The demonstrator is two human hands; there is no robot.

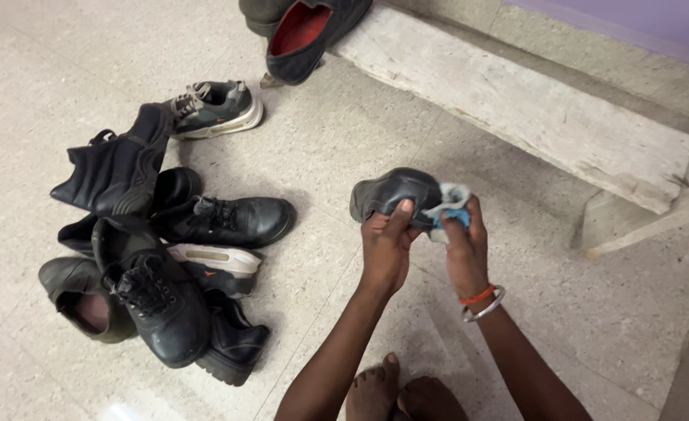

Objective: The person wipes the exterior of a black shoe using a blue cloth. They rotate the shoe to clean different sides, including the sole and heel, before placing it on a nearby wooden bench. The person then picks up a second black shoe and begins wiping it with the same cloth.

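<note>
A small black leather shoe (391, 195) is held above the speckled floor (578, 312), gripped by the left hand (385, 248). A blue-and-white cloth (449, 204) is pinched in the right hand's (464, 248) fingers, seemingly against the shoe's hidden heel. A pile of black shoes (157, 257) lies well apart.

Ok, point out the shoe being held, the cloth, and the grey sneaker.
black shoe (387, 195), head view, on its upper.
cloth (454, 204), head view, on the bunched part.
grey sneaker (216, 109), head view, on its side.

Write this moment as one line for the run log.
left hand: holds black shoe | right hand: presses cloth on it | shoe pile: on floor
</note>
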